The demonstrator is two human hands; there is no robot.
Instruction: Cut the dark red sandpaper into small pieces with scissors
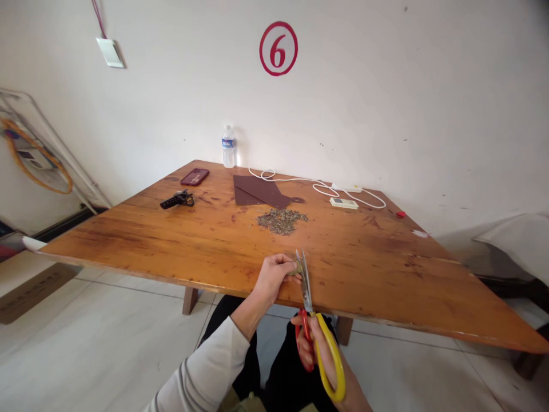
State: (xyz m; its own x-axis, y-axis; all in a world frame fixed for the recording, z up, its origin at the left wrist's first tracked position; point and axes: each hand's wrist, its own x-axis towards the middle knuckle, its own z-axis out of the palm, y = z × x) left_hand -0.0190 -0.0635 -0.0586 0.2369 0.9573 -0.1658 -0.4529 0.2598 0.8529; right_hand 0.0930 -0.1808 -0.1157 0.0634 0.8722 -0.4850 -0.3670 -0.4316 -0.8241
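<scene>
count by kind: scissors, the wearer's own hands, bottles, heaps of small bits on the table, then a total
Scissors: 1
Hands, left hand and right hand: 2
Bottle: 1
Heap of small bits: 1
Total: 5

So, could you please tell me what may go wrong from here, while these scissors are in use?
The left hand pinches a small greenish piece right by the blades of the scissors, so a fingertip could get nicked.

This is close to the front edge of the wooden table, so bits might drop onto the tiled floor.

The heap of fine snippets lies loose; a bump might scatter it.
</scene>
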